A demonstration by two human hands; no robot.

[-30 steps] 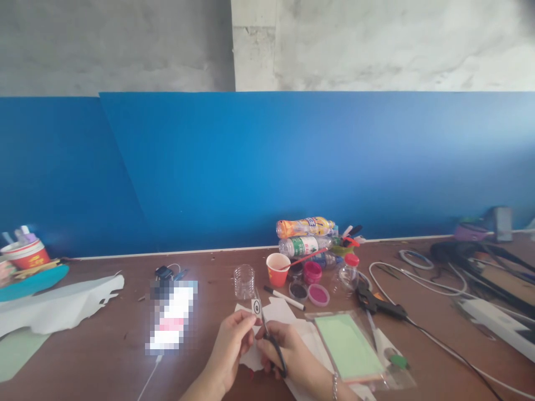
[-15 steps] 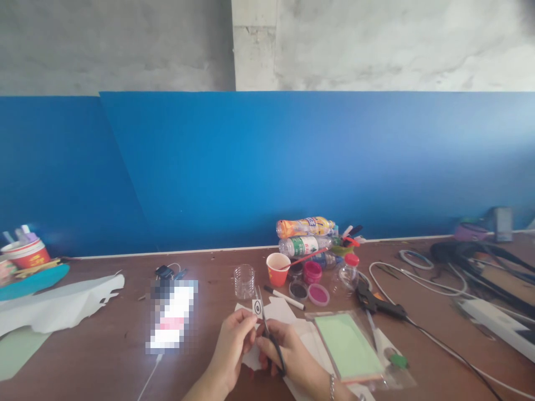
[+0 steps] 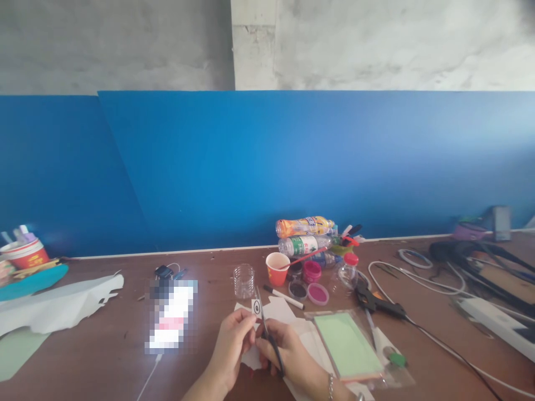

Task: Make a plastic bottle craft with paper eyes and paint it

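A small white piece of paper with a black ringed dot drawn on it is pinched in my left hand. My right hand grips black-handled scissors, their blades pointing up and away from me along the paper's right edge. Whether the blades touch the paper I cannot tell. Beneath both hands lie white paper sheets. Beyond my fingers stands a clear cut plastic cup, and a white marker rests on the table to its right.
A red paper cup holds a brush, beside open paint jars and plastic bottles. Green paper and a glue gun with its cable lie right. Leftward are a lit phone and torn white paper.
Almost nothing differs. The view has shifted very slightly; both hands keep the same hold on the paper and the scissors.
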